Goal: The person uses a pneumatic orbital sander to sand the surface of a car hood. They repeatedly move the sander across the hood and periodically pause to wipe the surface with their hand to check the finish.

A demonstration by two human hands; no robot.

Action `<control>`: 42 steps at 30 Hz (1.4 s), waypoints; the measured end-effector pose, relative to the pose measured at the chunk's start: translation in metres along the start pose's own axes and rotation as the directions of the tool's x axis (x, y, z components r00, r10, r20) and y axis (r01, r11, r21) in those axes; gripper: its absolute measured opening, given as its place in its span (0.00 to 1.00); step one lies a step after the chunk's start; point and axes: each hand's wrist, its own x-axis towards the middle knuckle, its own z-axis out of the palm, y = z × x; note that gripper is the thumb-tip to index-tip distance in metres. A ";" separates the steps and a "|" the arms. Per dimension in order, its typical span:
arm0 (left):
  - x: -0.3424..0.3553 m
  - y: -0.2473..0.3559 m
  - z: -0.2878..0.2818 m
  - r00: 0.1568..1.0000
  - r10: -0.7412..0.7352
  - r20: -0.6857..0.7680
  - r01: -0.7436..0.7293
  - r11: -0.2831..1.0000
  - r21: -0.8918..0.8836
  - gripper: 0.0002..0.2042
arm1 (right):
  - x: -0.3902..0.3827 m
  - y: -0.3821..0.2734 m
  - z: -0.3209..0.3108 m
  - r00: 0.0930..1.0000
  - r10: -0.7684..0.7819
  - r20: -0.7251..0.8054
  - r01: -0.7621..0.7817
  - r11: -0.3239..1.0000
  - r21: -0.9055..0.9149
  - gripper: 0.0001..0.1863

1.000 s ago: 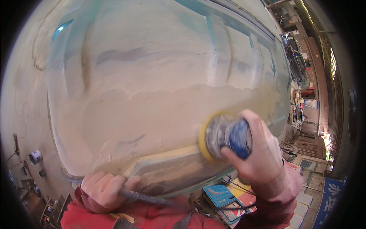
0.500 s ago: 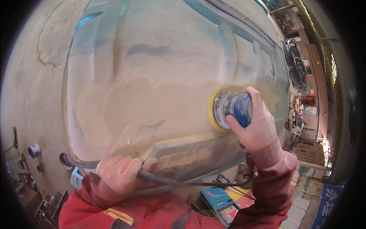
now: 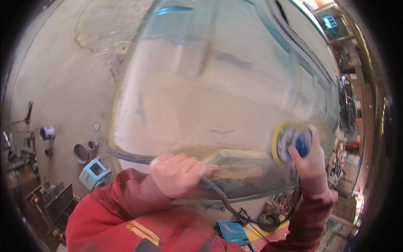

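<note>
A large curved vehicle panel [image 3: 218,105], teal at the edges and coated with beige filler and dust, fills the middle. Toward its right side, my right hand [image 3: 314,161] is wrapped round the blue top of an orbital sander [image 3: 289,140]. The sander's yellow-rimmed pad faces the panel; part of its underside is hidden. My left hand [image 3: 178,171] is closed round a dark hose [image 3: 217,192] at the panel's near edge. From there the hose runs left along the edge and sags right toward my right forearm.
A light blue stool [image 3: 94,173] stands on the concrete floor at left, near buckets [image 3: 80,153] and a white tub [image 3: 47,133]. Below the panel lie a teal box [image 3: 234,232] and a dark ring-shaped roll [image 3: 268,221]. Cluttered shelving [image 3: 350,109] lines the right.
The view has shifted, so the panel appears farther right. On the panel, the sander has moved closer to the near edge. Both hands keep their grips.
</note>
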 end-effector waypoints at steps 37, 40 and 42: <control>-0.146 -0.016 -0.109 0.987 -0.146 -0.072 0.133 0.978 -0.163 0.20 | -0.076 -0.047 0.001 0.897 -0.016 -0.442 0.063 0.994 0.091 0.40; -0.197 -0.032 -0.133 0.967 -0.256 -0.001 0.256 0.966 -0.034 0.21 | -0.104 -0.042 -0.009 0.833 0.044 -0.552 0.027 0.992 0.121 0.35; -0.230 -0.041 -0.147 0.942 -0.335 -0.003 0.335 0.942 0.027 0.22 | -0.120 -0.038 -0.009 0.813 0.007 -0.582 0.157 0.960 0.231 0.30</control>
